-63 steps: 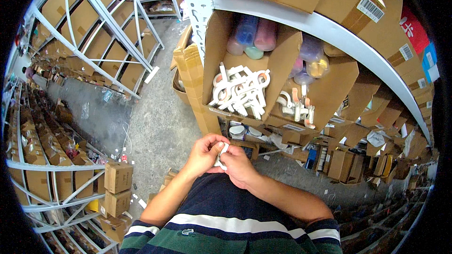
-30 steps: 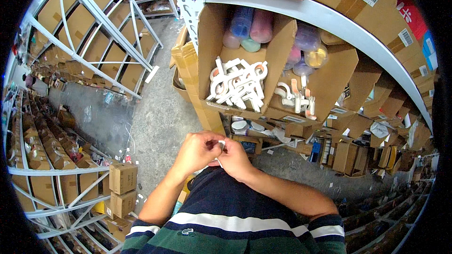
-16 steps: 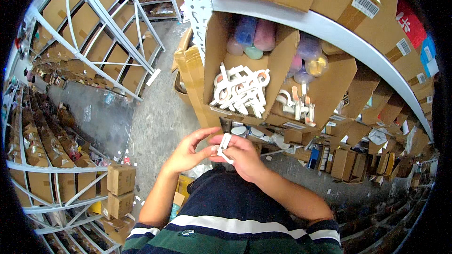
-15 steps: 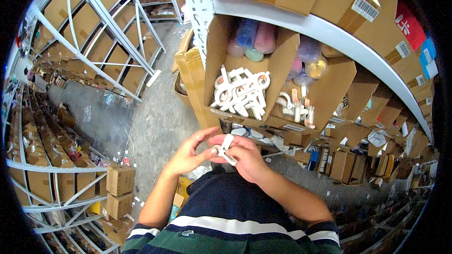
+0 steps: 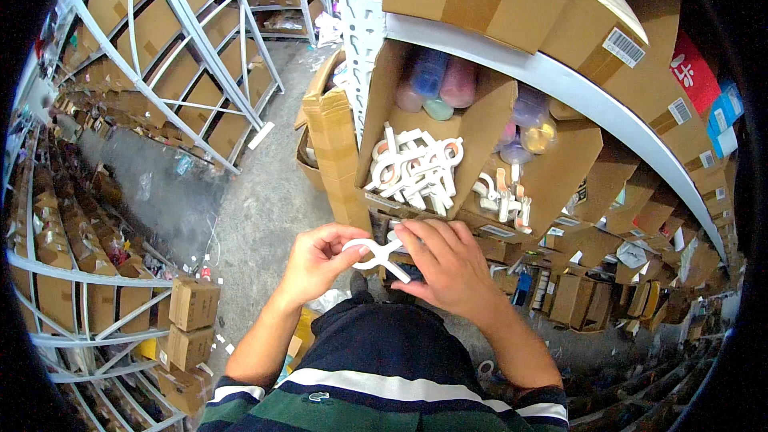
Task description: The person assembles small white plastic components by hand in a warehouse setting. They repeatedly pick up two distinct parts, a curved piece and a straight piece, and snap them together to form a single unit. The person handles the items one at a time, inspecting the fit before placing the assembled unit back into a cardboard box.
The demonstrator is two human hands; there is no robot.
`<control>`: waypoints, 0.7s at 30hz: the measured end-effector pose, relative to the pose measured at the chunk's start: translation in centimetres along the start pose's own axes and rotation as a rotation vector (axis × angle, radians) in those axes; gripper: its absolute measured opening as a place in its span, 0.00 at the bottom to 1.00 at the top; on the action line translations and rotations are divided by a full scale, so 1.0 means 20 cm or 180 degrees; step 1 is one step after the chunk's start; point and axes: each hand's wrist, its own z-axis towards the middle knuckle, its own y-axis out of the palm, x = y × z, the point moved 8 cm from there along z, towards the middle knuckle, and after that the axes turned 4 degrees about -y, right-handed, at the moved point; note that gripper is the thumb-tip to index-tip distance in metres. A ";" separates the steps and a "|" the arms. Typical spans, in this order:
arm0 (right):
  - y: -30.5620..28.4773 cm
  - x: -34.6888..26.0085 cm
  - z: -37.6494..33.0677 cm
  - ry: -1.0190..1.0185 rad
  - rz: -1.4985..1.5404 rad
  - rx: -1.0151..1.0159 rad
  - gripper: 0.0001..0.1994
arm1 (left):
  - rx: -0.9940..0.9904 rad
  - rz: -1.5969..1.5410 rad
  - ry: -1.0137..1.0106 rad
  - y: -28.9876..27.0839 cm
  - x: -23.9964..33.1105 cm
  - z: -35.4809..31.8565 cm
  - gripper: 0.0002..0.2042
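Observation:
Between my hands, in front of my body, is a white plastic clip (image 5: pixel 384 254) with rounded jaws and two straight handles that cross. My left hand (image 5: pixel 314 262) pinches its curved jaw end between thumb and fingers. My right hand (image 5: pixel 458 270) has its fingers on one handle and its thumb by the other. Just beyond, a cardboard box (image 5: pixel 490 116) on the shelf holds a pile of similar white clips (image 5: pixel 416 166), some with orange-pink inner pads. Rolled coloured items (image 5: pixel 436 80) in clear wrap lie at its back.
To the right, another open box holds a few clips (image 5: pixel 504 196) and wrapped rolls (image 5: pixel 532 124). A white metal shelf post (image 5: pixel 364 32) stands by the boxes. A taped tall carton (image 5: pixel 336 152) is left of it. Stacked cartons (image 5: pixel 192 304) and racks line the left aisle.
The clip has turned and its rounded jaws now show. My hands have moved apart slightly, with the left on the jaw end and the right over the handles. The view has shifted a little.

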 end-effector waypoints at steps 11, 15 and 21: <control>-0.02 0.12 -0.09 0.0372 0.0973 0.0946 0.26 | -0.0174 0.2283 0.1821 0.11 0.32 -0.09 0.44; -0.11 0.09 -0.06 0.0907 0.1093 0.1278 0.21 | -0.0134 0.2395 0.1966 0.12 0.34 -0.11 0.44; 0.01 0.13 -0.13 0.0558 0.0921 0.0668 0.28 | -0.0171 0.2706 0.2053 0.18 0.34 -0.12 0.40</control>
